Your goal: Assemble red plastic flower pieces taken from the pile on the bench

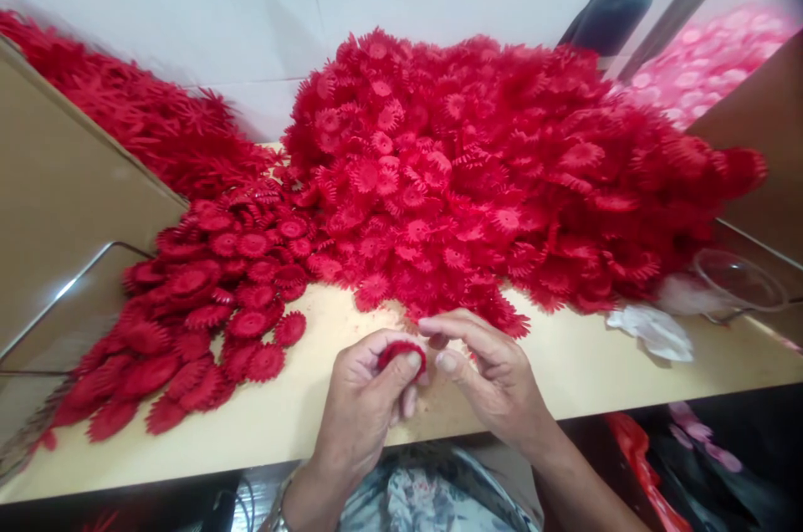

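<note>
My left hand [360, 394] is closed round a small red fringed flower piece [390, 354], its thumb pressed over the front. Just to the right, my right hand [498, 377] hovers with thumb and forefinger apart, the fingertips close to the piece; I see nothing held in it. Directly behind both hands rises a big heap of loose red fringed flower discs [414, 206]. A smaller pile of thicker, layered red flower discs [251, 323] lies to the left of my left hand.
Cardboard panels [69, 147] wall in the left side, with another cardboard panel [762, 130] at right. Crumpled white plastic [652, 333] and a clear round container [744, 279] lie at right on the pale tabletop [565, 373]. Pink discs [708, 63] fill the back right.
</note>
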{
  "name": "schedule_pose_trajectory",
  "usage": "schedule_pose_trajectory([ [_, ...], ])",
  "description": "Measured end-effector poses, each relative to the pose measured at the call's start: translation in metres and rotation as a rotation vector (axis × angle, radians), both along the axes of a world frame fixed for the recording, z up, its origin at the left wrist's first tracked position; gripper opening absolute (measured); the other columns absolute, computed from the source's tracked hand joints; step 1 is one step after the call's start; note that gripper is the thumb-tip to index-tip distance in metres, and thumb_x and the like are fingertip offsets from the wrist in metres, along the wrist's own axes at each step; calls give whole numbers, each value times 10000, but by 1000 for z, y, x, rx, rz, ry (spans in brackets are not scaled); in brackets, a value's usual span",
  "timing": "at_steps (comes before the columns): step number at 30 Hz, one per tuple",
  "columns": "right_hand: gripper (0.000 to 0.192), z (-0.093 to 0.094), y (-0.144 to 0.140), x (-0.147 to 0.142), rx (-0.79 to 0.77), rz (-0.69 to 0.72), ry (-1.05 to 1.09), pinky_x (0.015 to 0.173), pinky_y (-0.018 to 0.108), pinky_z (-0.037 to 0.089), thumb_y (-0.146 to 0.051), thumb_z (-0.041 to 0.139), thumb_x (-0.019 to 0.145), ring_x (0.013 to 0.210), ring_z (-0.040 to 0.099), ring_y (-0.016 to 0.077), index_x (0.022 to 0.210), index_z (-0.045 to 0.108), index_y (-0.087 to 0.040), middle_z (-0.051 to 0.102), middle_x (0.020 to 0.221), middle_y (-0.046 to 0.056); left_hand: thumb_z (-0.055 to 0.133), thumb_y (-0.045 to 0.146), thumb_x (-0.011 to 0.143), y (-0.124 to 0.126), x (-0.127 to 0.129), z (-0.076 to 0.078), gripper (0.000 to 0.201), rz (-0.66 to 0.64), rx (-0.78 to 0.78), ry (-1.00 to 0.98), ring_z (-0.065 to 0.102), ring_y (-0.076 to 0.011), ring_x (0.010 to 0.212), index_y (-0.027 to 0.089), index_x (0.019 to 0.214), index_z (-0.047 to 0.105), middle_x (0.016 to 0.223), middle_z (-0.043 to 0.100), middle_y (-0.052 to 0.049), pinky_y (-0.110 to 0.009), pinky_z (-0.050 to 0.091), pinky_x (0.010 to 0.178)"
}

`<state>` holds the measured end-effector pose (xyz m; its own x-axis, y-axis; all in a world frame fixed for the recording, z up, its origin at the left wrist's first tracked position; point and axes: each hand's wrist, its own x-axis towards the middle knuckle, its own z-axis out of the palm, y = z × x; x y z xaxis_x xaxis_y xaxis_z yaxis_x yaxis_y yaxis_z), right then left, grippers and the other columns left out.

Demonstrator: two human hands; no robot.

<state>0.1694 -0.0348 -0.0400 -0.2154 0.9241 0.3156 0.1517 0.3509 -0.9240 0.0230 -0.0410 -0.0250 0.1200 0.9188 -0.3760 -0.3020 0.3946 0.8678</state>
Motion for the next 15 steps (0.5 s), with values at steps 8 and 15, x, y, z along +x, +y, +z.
schedule_pose_trajectory([
  [8,198,0,-4,-1,11,11,-46,703,234,462,-229,507,869,804,594,128,1031,615,-198,623,872,34,652,424,705,-4,-1,-6,308,-48,-19,59,311,-28,337,144,620,556,410,414,71,-133,236,313],
  [15,194,11,0,-8,10,38,-121,680,264,483,-252,520,856,756,596,146,1016,617,-200,609,838,48,535,441,803,-1,1,-5,315,-63,48,106,377,-52,349,160,660,543,451,446,55,-147,260,317],
])
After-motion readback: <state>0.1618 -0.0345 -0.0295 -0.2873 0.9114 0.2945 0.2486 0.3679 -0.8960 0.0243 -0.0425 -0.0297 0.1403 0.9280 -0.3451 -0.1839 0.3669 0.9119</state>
